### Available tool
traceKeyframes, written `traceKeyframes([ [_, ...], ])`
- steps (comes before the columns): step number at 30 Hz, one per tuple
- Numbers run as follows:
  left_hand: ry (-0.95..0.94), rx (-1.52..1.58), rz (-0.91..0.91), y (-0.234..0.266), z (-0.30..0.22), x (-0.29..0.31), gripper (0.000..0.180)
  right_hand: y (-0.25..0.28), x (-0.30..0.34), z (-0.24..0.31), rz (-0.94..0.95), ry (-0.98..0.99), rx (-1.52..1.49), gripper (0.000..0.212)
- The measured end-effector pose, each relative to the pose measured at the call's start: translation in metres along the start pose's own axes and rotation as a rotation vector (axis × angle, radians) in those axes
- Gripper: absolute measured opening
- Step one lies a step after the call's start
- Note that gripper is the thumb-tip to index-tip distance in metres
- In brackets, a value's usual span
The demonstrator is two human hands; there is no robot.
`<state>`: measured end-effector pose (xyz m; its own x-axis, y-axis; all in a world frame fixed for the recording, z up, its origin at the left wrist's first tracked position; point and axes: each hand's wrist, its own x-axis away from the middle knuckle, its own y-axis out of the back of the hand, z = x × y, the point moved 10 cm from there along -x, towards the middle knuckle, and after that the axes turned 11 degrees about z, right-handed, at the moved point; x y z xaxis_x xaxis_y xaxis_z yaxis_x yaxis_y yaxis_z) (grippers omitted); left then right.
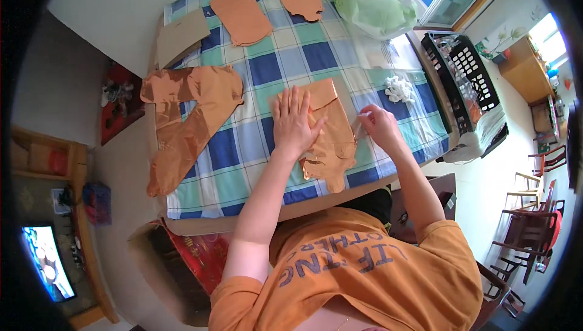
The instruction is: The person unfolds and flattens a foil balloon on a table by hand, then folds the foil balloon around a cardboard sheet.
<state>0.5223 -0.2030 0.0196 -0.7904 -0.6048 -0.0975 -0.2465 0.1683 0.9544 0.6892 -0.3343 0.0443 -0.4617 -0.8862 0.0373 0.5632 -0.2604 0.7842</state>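
Observation:
A folded copper-coloured foil balloon [333, 139] lies on the checked cloth in front of me. My left hand [294, 123] rests flat on its left part, fingers stretched out. Just beyond its right edge, my right hand [380, 127] is closed in a pinch; a thin, pale, see-through bit shows at the fingertips, too small to name. Another foil balloon [193, 112], shiny and spread out in an angular shape, lies to the left. More flat foil balloons [243, 21] sit at the far side. A small heap of white strips [399, 89] is right of my right hand.
The checked cloth [255, 85] covers the table. A cardboard piece [182, 36] lies at the far left, a pale green plastic bag [376, 9] at the far right. Beside the table's right edge stands a black crate [472, 67]. An open cardboard box [155, 258] is below the near left.

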Motion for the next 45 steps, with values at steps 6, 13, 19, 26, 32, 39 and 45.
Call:
traceKeyframes([
  [6, -0.007, 0.003, 0.023, 0.000, 0.000, -0.003, 0.079, -0.023, -0.027, -0.024, 0.226, -0.249, -0.162, 0.026],
  [13, 0.058, -0.016, 0.019, 0.002, 0.024, -0.030, 0.079, -0.025, -0.070, 0.000, 0.008, -0.055, -0.052, 0.028],
  [19, 0.087, -0.013, 0.027, 0.000, 0.041, -0.053, 0.079, -0.024, -0.087, -0.007, -0.119, 0.001, -0.119, 0.024],
  [26, 0.063, -0.030, 0.010, 0.003, 0.038, -0.050, 0.080, 0.073, 0.013, -0.121, -0.247, -0.126, -0.523, 0.015],
  [32, 0.071, -0.029, 0.019, 0.002, 0.039, -0.052, 0.080, 0.088, 0.063, -0.068, -0.277, -0.133, -0.746, 0.011],
  [39, 0.070, -0.055, -0.002, -0.008, 0.044, -0.057, 0.083, -0.008, 0.043, -0.023, 0.036, -0.225, -0.336, 0.019],
  [45, 0.059, -0.046, -0.060, -0.002, 0.041, -0.054, 0.080, -0.036, 0.026, 0.087, 0.047, 0.401, 0.226, 0.043],
])
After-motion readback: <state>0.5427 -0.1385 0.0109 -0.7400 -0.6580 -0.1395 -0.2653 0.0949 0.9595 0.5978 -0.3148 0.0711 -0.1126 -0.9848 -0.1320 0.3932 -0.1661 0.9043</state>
